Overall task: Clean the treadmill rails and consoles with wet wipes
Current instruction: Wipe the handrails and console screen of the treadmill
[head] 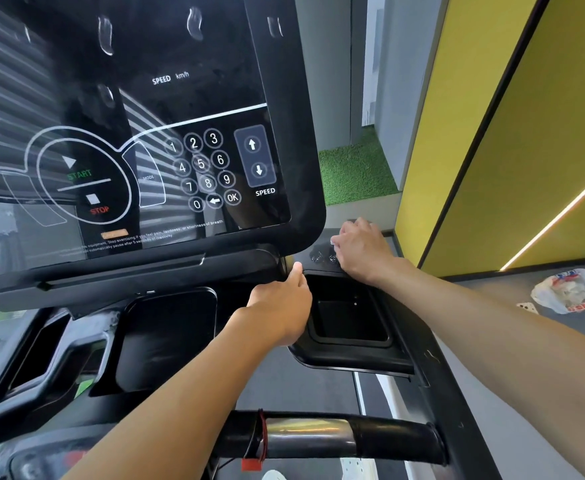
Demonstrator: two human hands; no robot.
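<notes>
The black treadmill console (138, 140) fills the upper left, with a keypad, START and STOP marks and SPEED arrows. Below its right corner is a black tray pocket (349, 317). My right hand (363, 251) presses down on the ledge behind that pocket, fingers curled over a wet wipe (333, 241) of which only a small white edge shows. My left hand (280, 303) rests on the left rim of the pocket, thumb pointing up at the console's lower edge; I cannot see anything held in it. The front handlebar (336, 434) crosses the bottom.
A second dark pocket (166, 341) sits at lower centre. A red safety clip (251, 464) hangs from the handlebar. A yellow wall panel (512, 133) stands close on the right. A plastic bag (571, 292) lies on the grey floor. Green turf (353, 171) lies beyond the console.
</notes>
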